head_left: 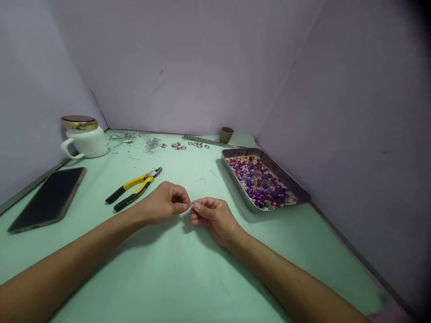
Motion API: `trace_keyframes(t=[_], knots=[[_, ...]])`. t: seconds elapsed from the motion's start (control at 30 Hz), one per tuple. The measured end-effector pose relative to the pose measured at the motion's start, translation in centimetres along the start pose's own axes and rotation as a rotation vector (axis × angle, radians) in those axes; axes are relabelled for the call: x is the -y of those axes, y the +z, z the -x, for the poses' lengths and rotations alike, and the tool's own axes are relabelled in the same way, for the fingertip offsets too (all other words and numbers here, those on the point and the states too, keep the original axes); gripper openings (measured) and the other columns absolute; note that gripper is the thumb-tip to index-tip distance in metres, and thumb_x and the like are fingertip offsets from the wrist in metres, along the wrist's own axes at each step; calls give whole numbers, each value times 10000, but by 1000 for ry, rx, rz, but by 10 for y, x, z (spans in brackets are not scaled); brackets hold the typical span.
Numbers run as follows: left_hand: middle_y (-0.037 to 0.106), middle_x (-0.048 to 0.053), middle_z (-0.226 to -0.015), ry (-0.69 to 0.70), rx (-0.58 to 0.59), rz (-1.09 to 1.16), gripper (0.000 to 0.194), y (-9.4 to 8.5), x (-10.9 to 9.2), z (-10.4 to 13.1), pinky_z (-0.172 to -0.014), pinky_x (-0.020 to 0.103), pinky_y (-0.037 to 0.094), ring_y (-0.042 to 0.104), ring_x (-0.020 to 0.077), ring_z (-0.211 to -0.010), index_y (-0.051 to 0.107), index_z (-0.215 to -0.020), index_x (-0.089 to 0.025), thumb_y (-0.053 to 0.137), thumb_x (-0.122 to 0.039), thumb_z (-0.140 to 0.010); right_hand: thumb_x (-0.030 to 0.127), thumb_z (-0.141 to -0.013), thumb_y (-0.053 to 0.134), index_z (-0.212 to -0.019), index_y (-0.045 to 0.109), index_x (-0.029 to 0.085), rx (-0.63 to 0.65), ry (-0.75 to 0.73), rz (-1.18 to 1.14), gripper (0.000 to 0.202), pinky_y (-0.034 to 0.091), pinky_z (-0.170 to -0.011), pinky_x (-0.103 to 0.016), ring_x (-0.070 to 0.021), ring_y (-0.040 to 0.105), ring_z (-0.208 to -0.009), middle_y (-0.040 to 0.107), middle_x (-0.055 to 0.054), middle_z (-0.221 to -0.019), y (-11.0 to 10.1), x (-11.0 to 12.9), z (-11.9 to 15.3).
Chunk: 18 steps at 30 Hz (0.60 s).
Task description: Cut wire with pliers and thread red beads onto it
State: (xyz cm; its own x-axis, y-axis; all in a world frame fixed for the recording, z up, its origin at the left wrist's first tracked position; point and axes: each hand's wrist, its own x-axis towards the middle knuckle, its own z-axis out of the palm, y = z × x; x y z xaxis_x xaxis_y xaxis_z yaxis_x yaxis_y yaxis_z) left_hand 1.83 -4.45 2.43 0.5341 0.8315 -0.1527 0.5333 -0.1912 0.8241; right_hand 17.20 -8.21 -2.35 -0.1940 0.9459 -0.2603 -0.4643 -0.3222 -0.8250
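Note:
My left hand [170,202] and my right hand [215,216] meet above the middle of the table, each closed in a pinch. Between their fingertips shows a tiny pale, silvery piece [191,205], too small and too covered by the fingers to name. A pair of pliers [134,188] with yellow and black handles lies just left of my left hand. To the right of my right hand stands a metal tray [240,188] of purple, red, white and gold beads [257,179]. Thin bits of wire [201,180] are on the table beyond my hands.
Small ring-like pieces with red beads [178,146] lie at the back, beside a tangle of cut wire [126,138]. A brown cup [226,134] stands near the back wall. On the left are a phone [50,197] and a white mug [89,142] topped by a gold-rimmed lid [79,122].

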Motion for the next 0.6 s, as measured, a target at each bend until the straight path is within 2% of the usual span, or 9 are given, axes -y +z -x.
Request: trace_keyframes(t=[0.17, 0.43, 0.5, 0.6], knots=[[487, -50, -498, 18, -60, -52, 92, 1, 0, 0, -460, 192, 313, 408, 76, -484, 582, -592, -138, 525, -187, -644, 242, -557, 760, -655, 650, 104, 51, 33, 26, 201, 501, -531, -216, -85, 574, -511, 614, -11, -558, -2, 1, 0], [485, -50, -490, 29, -51, -110, 100, 2, -4, 3, -445, 192, 314, 413, 78, -469, 583, -600, -144, 516, -182, -663, 254, -545, 766, -672, 647, 100, 67, 35, 69, 232, 496, -512, -213, -84, 570, -499, 611, -8, -547, -5, 1, 0], [517, -38, -503, 60, -94, -206, 120, 2, -3, 4, -456, 198, 329, 441, 86, -479, 590, -598, -149, 509, -177, -680, 262, -542, 766, -658, 637, 99, 66, 46, 96, 238, 487, -496, -210, -79, 558, -477, 601, -3, -528, -6, 3, 0], [589, -8, -562, 170, -243, -390, 144, 2, 2, 4, -523, 213, 372, 508, 104, -536, 595, -598, -154, 500, -161, -706, 270, -535, 766, -642, 623, 97, 0, 49, 114, 248, 474, -478, -202, -72, 543, -457, 595, -2, -522, -6, 4, 0]])
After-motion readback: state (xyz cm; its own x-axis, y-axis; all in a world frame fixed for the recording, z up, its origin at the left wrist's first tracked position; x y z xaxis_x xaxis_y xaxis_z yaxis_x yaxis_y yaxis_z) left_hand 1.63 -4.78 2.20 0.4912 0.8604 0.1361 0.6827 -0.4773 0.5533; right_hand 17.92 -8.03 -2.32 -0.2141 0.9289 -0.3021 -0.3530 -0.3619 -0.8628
